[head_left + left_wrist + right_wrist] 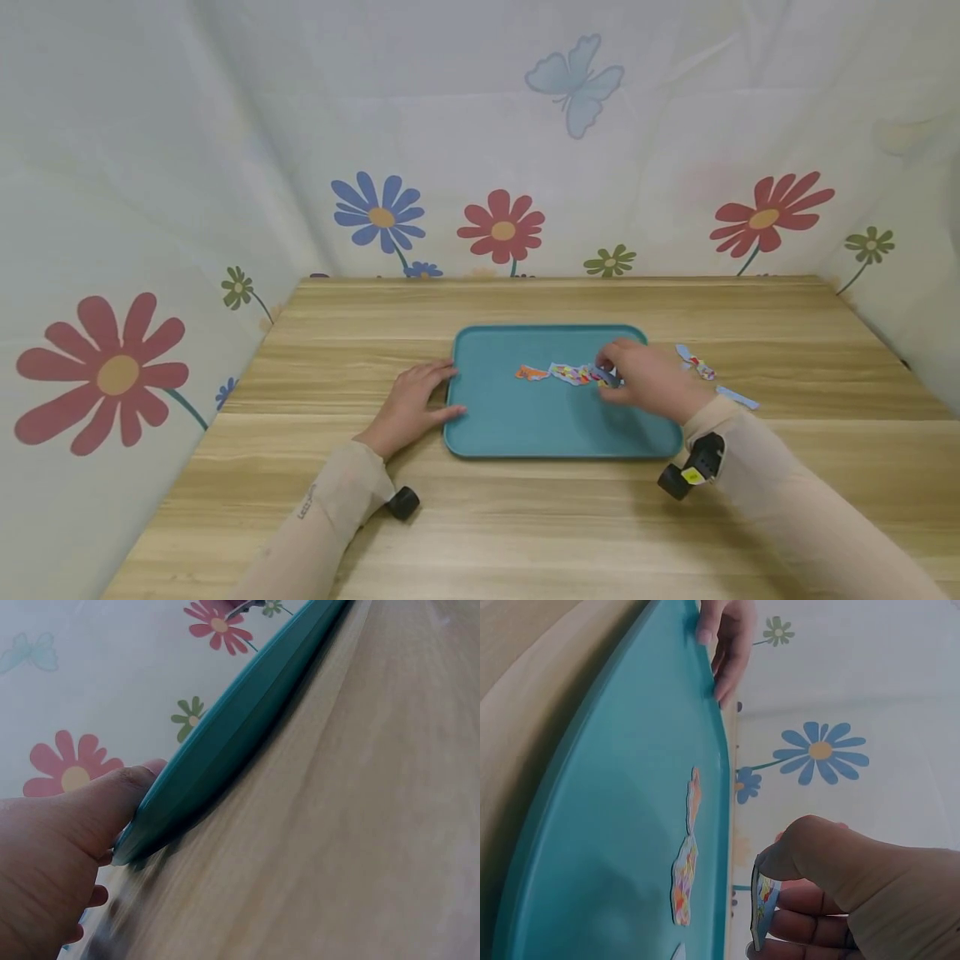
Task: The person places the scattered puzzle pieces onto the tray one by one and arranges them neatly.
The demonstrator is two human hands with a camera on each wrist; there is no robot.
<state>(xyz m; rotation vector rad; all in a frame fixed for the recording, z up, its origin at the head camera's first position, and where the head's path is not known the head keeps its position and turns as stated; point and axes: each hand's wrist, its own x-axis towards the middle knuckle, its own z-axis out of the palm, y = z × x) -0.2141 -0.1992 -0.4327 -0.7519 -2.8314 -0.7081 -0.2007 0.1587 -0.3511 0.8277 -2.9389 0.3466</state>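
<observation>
My right hand (637, 379) hovers over the right half of a teal tray (517, 425). Its thumb and fingers pinch a flat puzzle piece (764, 904) with a light blue, colourful print and a thick pale edge. On the tray an orange piece (532, 372) lies end to end with a multicoloured piece (568, 374). The tip of another pale piece (679, 952) shows at the bottom of the right wrist view. My left hand (411, 408) holds the tray's left edge, thumb over the rim and fingers along the side.
Right of the tray, on the wooden table (525, 525), lie a blue and multicoloured piece (697, 364) and a narrow light blue strip (737, 397). A white cloth wall (450, 100) printed with flowers and a butterfly closes off the back and sides.
</observation>
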